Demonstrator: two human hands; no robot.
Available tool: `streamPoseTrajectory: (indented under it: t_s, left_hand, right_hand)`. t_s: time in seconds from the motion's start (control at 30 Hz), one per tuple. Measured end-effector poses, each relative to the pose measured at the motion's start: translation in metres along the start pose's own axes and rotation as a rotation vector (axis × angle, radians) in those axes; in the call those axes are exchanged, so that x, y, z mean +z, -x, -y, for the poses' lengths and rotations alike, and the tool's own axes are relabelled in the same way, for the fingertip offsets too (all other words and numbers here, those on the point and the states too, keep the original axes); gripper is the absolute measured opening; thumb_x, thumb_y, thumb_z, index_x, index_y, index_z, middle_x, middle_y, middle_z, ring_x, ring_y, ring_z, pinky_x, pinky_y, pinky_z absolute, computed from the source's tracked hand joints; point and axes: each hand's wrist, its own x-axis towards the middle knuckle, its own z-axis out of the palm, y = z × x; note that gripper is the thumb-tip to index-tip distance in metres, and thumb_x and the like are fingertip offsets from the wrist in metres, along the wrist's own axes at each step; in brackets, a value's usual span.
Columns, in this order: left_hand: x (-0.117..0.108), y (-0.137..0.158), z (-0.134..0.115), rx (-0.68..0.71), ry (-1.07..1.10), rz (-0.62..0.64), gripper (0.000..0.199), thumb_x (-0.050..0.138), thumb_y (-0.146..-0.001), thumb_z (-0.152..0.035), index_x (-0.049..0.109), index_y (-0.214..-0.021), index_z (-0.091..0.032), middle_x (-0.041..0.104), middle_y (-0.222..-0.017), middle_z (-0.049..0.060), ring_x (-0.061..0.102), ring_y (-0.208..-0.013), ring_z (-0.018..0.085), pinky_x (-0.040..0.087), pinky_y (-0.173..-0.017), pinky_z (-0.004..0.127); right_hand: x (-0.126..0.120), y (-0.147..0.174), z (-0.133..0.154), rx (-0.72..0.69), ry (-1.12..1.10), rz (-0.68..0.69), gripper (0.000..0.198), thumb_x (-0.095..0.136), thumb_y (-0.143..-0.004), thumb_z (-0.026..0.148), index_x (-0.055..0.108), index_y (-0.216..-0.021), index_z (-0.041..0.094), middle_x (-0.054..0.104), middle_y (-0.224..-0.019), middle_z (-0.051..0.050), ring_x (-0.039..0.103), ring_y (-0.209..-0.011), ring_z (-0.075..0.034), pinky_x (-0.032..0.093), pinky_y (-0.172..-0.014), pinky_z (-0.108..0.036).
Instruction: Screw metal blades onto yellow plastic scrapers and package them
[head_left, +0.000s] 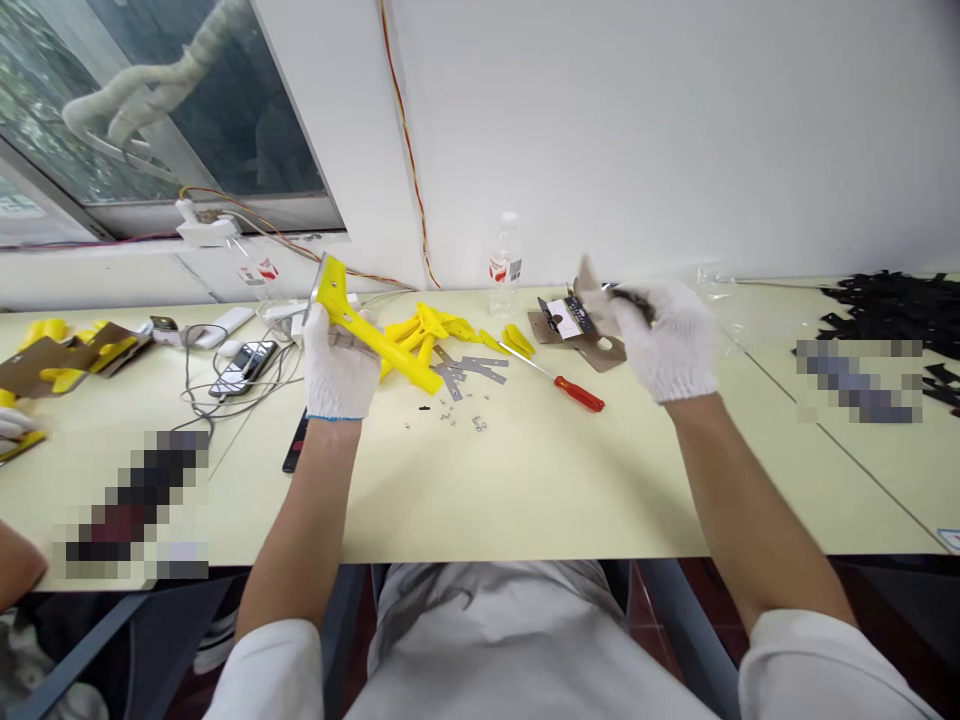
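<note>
In a white knit glove, my left hand (339,365) is wrapped round a yellow scraper (375,340), raised and tilted, its metal-edged head up and to the left. My right hand (671,340), gloved too and smeared by motion, is closed on a dark piece (634,300) whose kind I cannot make out. It is above and beside an opened cardboard box (598,350). Yellow scraper parts (427,325) are heaped between the hands. Flat metal blades (480,370) and several small screws (478,424) lie in front of them, near a red-handled screwdriver (577,393).
A clear bottle (506,268) stands by the wall. At left are a phone (244,368), tangled cables and more yellow parts on cardboard (71,360), near another person's gloved hand (13,425). Black pieces (896,310) are piled at far right.
</note>
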Motion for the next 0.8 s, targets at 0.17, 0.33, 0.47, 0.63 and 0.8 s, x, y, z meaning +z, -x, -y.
streamPoseTrajectory:
  t_s: [0.17, 0.33, 0.47, 0.63, 0.8]
  left_hand:
    - [-0.010, 0.001, 0.012, -0.025, -0.176, -0.004, 0.041, 0.083, -0.103, -0.058, 0.066, -0.118, -0.024, 0.068, -0.099, 0.005, 0.070, -0.092, 0.019, 0.057, -0.072, 0.030]
    - [-0.010, 0.021, 0.039, -0.127, -0.323, 0.069, 0.061, 0.094, -0.089, -0.064, 0.058, -0.120, -0.025, 0.075, -0.108, 0.006, 0.074, -0.084, 0.019, 0.060, -0.067, 0.028]
    - [-0.008, 0.031, 0.052, -0.193, -0.382, 0.170, 0.065, 0.103, -0.075, -0.050, 0.061, -0.116, -0.021, 0.076, -0.109, 0.006, 0.076, -0.089, 0.018, 0.060, -0.069, 0.026]
    - [-0.011, 0.034, 0.057, -0.252, -0.487, 0.231, 0.062, 0.106, -0.063, -0.040, 0.065, -0.103, -0.018, 0.075, -0.098, 0.007, 0.076, -0.097, 0.023, 0.062, -0.081, 0.030]
    - [-0.012, 0.036, 0.057, -0.248, -0.501, 0.243, 0.057, 0.104, -0.070, -0.049, 0.068, -0.101, -0.017, 0.076, -0.095, 0.008, 0.078, -0.096, 0.024, 0.063, -0.081, 0.031]
  right_hand:
    - [0.025, -0.037, -0.074, 0.087, 0.298, 0.041, 0.037, 0.058, -0.106, 0.041, 0.082, -0.121, 0.017, 0.080, -0.122, -0.022, 0.070, -0.122, -0.041, 0.054, -0.112, -0.060]
    - [0.043, 0.006, -0.051, 0.054, 0.381, 0.192, 0.033, 0.061, -0.107, 0.039, 0.080, -0.123, 0.016, 0.076, -0.128, -0.022, 0.067, -0.120, -0.040, 0.053, -0.107, -0.054]
    - [0.057, 0.048, -0.026, 0.074, 0.463, 0.583, 0.043, 0.074, -0.105, 0.055, 0.076, -0.122, 0.015, 0.074, -0.124, -0.024, 0.071, -0.110, -0.040, 0.054, -0.096, -0.048]
    - [0.073, 0.060, -0.031, 0.036, 0.605, 0.706, 0.035, 0.064, -0.114, 0.047, 0.073, -0.109, 0.013, 0.075, -0.115, -0.028, 0.073, -0.108, -0.041, 0.051, -0.096, -0.047]
    - [0.068, 0.055, -0.034, 0.150, 0.493, 0.674, 0.023, 0.055, -0.116, 0.036, 0.065, -0.104, 0.019, 0.076, -0.114, -0.024, 0.075, -0.100, -0.036, 0.050, -0.084, -0.041]
